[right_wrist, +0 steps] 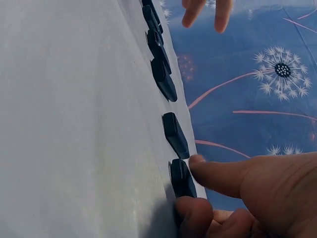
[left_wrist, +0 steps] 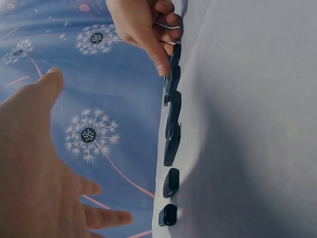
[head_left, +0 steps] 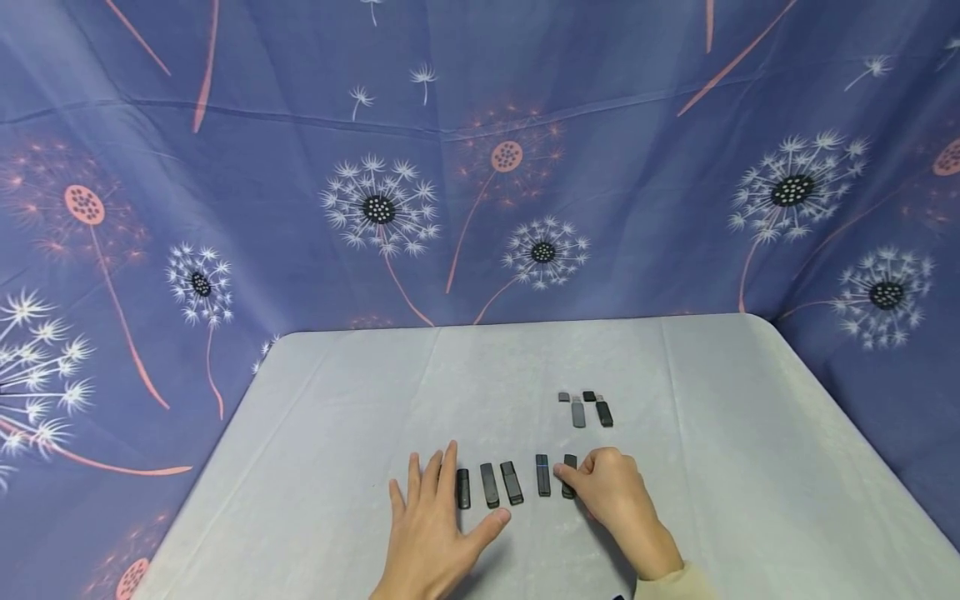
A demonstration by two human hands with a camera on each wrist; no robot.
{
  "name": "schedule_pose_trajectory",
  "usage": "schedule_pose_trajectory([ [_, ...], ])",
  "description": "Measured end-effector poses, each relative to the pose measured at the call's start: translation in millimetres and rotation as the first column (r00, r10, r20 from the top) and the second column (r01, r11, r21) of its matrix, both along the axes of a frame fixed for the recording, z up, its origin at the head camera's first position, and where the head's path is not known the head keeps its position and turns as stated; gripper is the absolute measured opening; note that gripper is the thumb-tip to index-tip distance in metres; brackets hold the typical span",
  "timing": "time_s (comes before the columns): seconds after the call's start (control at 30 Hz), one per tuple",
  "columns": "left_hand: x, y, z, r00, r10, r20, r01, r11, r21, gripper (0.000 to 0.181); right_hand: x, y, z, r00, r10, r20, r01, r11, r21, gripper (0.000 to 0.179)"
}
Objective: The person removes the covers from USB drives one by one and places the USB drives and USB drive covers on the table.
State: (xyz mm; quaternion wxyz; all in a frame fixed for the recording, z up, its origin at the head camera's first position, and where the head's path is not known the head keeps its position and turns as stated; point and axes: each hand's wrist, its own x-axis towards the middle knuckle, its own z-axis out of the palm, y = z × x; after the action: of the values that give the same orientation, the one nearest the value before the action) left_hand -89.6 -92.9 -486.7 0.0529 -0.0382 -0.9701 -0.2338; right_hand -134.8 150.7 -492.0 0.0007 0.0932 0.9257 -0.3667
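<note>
Right-hand fingers [right_wrist: 197, 214] around a USB stick [right_wrist: 182, 177]

Pale worktop [head_left: 352, 400] is seen, far corners rounded, surface crossed by faint crease lines. It is bordered at the back and on both sides by a blue fabric backdrop [head_left: 285, 200], hung in soft folds and marked by a long crease [head_left: 300, 117] higher up. White dandelion heads [head_left: 378, 208] with dark centres are printed on it, also coral dandelion heads [head_left: 507, 157], coral stems [head_left: 462, 237], loose white seeds [head_left: 423, 76]. Backdrop print is also caught in both wrist views.
</note>
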Motion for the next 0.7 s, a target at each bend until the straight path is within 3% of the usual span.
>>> schedule_pose_trajectory([
  [0.27,-1.8,-2.1,1.9,1.000,-0.025,-0.010,0.025,1.000,-0.015,0.107,2.7,-1.4,2.9,1.000,-0.012,-0.029,0.014,0.998,0.069,0.037],
  [0.7,-17.6,-5.6,11.5,0.995,-0.077,-0.068,0.072,0.995,-0.074,0.108,5.7,4.7,17.2,0.992,0.008,-0.130,-0.008,1.000,-0.004,0.020],
])
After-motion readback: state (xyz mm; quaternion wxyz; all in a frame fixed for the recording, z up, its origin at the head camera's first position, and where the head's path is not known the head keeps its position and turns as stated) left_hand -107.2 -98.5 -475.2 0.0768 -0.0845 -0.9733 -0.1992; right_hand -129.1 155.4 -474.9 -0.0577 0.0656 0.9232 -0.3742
